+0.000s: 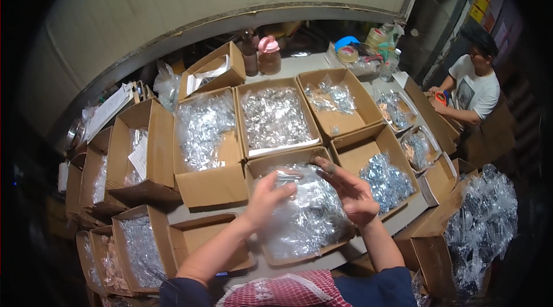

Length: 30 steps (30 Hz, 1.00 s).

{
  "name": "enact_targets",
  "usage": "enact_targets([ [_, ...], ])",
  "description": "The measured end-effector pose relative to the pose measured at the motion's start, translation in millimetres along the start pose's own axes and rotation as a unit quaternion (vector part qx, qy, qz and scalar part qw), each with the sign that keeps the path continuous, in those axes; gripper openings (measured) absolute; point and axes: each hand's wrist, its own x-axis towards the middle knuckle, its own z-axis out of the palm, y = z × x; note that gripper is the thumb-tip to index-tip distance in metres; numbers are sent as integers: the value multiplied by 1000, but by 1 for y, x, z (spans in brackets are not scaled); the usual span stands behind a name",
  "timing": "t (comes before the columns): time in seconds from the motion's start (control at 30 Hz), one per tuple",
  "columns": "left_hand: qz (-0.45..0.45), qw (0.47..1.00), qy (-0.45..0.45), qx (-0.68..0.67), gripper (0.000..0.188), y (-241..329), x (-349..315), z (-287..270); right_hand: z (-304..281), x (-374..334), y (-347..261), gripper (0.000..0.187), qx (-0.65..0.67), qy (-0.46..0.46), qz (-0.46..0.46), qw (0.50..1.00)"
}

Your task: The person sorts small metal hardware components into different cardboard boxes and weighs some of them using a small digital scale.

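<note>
In the middle, nearest me, a cardboard box point(252, 175) holds a clear plastic bag point(311, 215) filled with small shiny silver pieces, too fine to make out. My left hand point(269, 196) is at the bag's upper left, its thumb and fingers closed on the plastic; its fingertips are partly lost in glare. On the other side, my right hand point(352, 193) is open over the bag's right edge. Its fingers are apart and reach toward the box's far side, with dark smudges on the fingertips. Whether those fingers touch the plastic, I cannot tell.
Open boxes of silver pieces surround me, including a far-middle box point(241, 120) and a right box point(340, 154). A pink-lidded bottle point(269, 56) and tape rolls point(347, 53) stand behind. A large bag point(483, 229) bulges at right. A co-worker point(475, 85) holds orange-handled scissors point(440, 98).
</note>
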Motion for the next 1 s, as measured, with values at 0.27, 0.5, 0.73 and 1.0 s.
enact_targets([
  [0.27, 8, 987, 153, -50, 30, -10, -73, -27, 5, -38, -13, 36, 231, 71, -62, 968],
  [0.5, -20, 953, 294, -64, 25, -35, -139, -80, -9, -62, -7, 17, 293, 102, -100, 945],
  [0.73, 55, 908, 415, -10, 24, -74, -172, -110, -40, -67, -22, 14, 302, 234, -74, 921],
  [1.0, -42, 907, 393, 144, 23, -126, -189, -144, -60, -65, -32, 26, 447, 89, -107, 884],
])
